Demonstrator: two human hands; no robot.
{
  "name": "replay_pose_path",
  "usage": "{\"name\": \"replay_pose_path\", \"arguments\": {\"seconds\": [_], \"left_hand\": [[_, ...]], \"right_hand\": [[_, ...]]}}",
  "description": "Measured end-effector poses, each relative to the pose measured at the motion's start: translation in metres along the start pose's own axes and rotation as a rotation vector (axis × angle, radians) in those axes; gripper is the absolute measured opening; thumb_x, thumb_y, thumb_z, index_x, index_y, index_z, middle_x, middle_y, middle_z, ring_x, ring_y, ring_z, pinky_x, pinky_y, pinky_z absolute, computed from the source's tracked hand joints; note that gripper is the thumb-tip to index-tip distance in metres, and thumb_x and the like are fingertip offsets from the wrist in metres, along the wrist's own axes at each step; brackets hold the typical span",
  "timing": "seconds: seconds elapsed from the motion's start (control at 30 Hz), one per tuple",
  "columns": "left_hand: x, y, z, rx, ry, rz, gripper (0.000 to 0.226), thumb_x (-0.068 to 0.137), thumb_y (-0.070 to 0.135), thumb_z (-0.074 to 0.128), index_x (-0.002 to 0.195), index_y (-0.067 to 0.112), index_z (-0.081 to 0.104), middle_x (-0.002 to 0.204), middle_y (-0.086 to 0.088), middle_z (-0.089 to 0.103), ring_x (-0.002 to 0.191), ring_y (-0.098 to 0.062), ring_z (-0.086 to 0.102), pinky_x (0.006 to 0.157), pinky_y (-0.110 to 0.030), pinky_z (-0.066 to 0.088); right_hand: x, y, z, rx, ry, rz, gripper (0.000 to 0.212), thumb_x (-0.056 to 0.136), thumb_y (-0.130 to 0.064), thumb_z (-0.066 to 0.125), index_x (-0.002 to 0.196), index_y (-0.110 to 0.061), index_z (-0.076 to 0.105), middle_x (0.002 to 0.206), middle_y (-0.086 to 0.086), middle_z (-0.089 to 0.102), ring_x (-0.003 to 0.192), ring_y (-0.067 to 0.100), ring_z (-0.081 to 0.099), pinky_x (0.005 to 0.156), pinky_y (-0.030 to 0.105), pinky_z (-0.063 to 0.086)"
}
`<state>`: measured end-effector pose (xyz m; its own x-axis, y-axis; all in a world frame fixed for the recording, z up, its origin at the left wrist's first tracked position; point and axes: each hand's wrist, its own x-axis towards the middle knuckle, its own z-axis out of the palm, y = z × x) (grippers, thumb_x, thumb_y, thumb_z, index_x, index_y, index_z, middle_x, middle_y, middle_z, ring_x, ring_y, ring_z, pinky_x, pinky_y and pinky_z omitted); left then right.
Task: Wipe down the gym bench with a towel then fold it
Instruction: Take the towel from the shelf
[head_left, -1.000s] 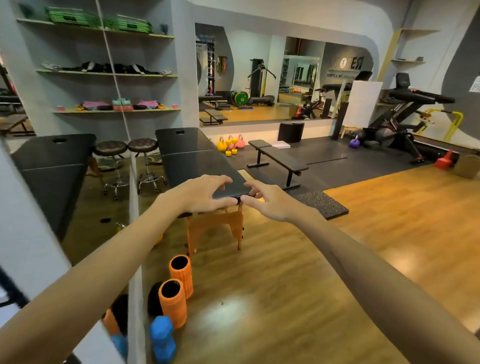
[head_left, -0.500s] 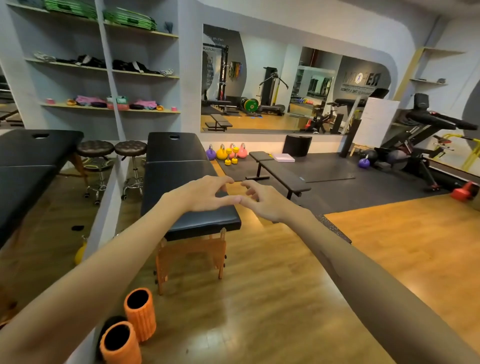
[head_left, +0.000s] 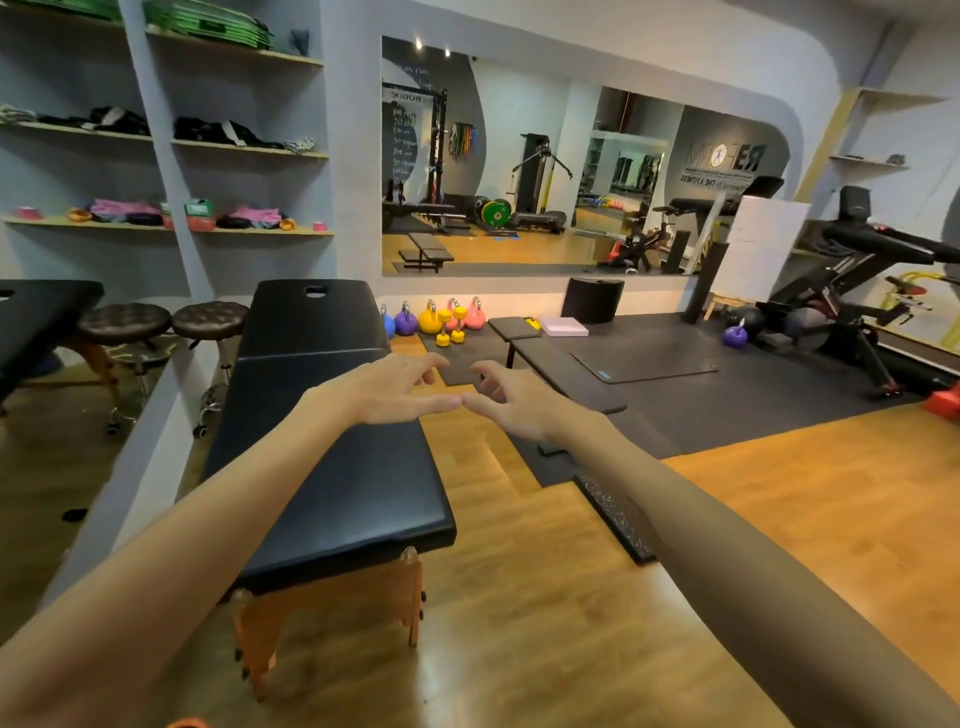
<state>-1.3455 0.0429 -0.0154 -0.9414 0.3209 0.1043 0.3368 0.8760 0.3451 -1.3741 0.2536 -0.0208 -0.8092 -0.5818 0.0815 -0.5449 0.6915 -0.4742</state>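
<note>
Head camera, looking down the length of a gym room: a person's two bare arms reach forward at centre frame, the left hand (head_left: 392, 387) and right hand (head_left: 511, 400) held out in the air with their thumb tips meeting and the other fingers loosely curled and slightly apart, holding nothing. Below and behind the left hand, a black padded massage table (head_left: 332, 441) on orange wooden legs runs from the lower centre up toward the wall, a face hole at its far end. Just right of the hands, the flat black gym bench (head_left: 566, 371) stands on dark rubber flooring (head_left: 727, 400), with a small yellow item and a pale pink folded pad (head_left: 563, 326) lying at its far end; whether that pad is the towel cannot be told. Coloured kettlebells (head_left: 428, 319) and yellow dumbbells line the wall base between table and bench. Two round brown stools (head_left: 208, 322) sit at left of the table, beside a second black table at the left edge. Shelves (head_left: 249, 150) with folded gear fill the upper left; a wide wall mirror (head_left: 545, 176) spans the upper centre, and a treadmill (head_left: 878, 249) stands at right. Wooden floor (head_left: 779, 519) covers the lower right.
</note>
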Motion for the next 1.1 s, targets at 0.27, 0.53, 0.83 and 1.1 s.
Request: {"name": "replay_pose_path", "arguments": {"seconds": [0.27,0.53,0.83,1.1], "left_hand": [[0.149,-0.060,0.004,0.003,-0.012,-0.049,0.072,0.089,0.059,0.051,0.147,0.020,0.034,0.130,-0.002,0.056,0.117,-0.016,0.053,0.096,-0.031,0.044],[0.306,-0.106,0.023,0.027,0.018,-0.139,0.072,0.088,0.063,0.050,0.147,0.025,0.032,0.130,0.001,0.054,0.109,-0.010,0.050,0.091,-0.028,0.042],[0.441,-0.167,0.012,-0.010,0.060,-0.264,0.074,0.087,0.062,0.052,0.147,0.023,0.033,0.132,-0.001,0.054,0.116,-0.015,0.054,0.096,-0.032,0.046],[0.558,-0.269,-0.016,0.011,0.140,-0.308,0.070,0.089,0.057,0.054,0.145,0.020,0.036,0.131,-0.004,0.055,0.115,-0.015,0.055,0.087,-0.022,0.041]], "right_hand": [[0.141,0.094,-0.029,0.033,-0.001,-0.020,0.065,0.099,-0.050,0.049,0.152,-0.017,0.032,0.142,0.010,0.051,0.126,0.023,0.052,0.098,0.030,0.042],[0.282,0.206,-0.064,0.045,-0.050,-0.081,0.066,0.098,-0.052,0.051,0.151,-0.017,0.034,0.140,0.011,0.053,0.123,0.023,0.054,0.104,0.040,0.046],[0.434,0.278,-0.096,0.028,-0.135,-0.185,0.066,0.098,-0.052,0.051,0.152,-0.018,0.033,0.143,0.009,0.051,0.126,0.022,0.053,0.104,0.040,0.047],[0.604,0.317,-0.099,-0.007,-0.160,-0.224,0.069,0.098,-0.053,0.049,0.154,-0.019,0.030,0.147,0.010,0.049,0.130,0.026,0.050,0.108,0.043,0.043]]}}
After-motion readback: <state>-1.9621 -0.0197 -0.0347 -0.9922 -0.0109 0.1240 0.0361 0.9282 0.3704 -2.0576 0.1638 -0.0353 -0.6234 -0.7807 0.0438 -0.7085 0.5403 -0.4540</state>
